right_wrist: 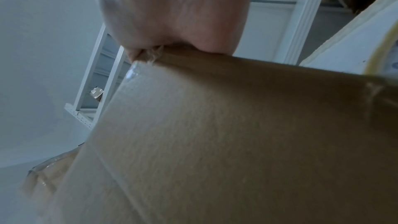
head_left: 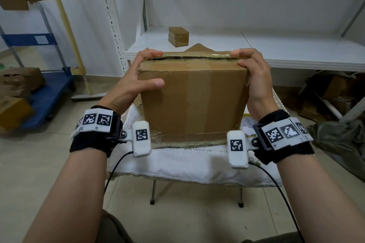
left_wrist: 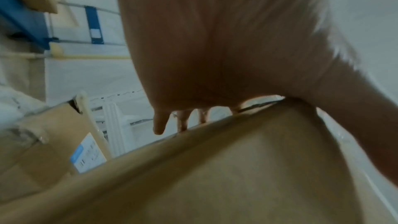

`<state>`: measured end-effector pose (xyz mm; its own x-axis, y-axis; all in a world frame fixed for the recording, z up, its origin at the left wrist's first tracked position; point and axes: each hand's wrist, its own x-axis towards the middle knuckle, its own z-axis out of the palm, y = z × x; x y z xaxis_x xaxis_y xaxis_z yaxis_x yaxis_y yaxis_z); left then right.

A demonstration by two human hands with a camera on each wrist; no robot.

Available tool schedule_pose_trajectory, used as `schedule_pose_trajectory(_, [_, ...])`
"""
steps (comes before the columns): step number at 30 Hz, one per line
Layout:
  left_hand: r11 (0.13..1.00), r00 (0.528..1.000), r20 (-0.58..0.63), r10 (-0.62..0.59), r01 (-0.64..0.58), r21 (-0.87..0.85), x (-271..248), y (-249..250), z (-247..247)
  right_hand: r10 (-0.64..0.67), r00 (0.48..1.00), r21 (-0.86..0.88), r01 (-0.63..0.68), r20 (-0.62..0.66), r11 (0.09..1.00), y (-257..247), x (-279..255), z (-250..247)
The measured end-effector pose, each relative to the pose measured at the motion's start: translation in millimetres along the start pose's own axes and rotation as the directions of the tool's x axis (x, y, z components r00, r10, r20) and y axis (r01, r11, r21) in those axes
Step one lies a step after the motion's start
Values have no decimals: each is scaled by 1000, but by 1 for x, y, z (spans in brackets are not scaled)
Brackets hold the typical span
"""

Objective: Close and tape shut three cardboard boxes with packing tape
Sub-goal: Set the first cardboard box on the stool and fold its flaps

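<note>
A brown cardboard box (head_left: pixel 193 100) stands on a small table draped in white cloth (head_left: pixel 177 163). Its top flaps lie folded down, with a dark gap along the near edge and a flap tip poking up behind. My left hand (head_left: pixel 146 69) grips the top left corner, fingers curled over the top and thumb on the front face. My right hand (head_left: pixel 248 65) grips the top right corner the same way. Both wrist views show the palm above the box side (left_wrist: pixel 215 176) (right_wrist: pixel 215 142). A yellowish tape roll (right_wrist: pixel 381 52) lies on the cloth at the right, mostly hidden.
A small taped box (head_left: pixel 178 36) sits on the white shelf (head_left: pixel 296 51) behind the table. A blue cart (head_left: pixel 49 89) with several boxes stands on the left. More cardboard lies under the shelf (head_left: pixel 335 89) at right. Tiled floor lies in front.
</note>
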<state>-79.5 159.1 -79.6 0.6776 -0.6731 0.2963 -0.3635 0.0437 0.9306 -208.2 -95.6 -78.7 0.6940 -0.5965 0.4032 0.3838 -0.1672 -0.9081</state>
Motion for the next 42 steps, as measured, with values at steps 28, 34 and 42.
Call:
schedule_pose_trajectory(28, [692,911,-337,-236,-86,-717,1,1,-11,523,824,248,-565,217,787,37,1,-25])
schedule_pose_trajectory(34, [523,917,-279,-284,-95,-847,8,-8,12,371,858,127,-437,356,890,31,-7,-17])
schedule_pose_trajectory(42, [471,841,65,-538,364,-803,22,-44,45,413,882,369,-470,226,801,11,-17,-8])
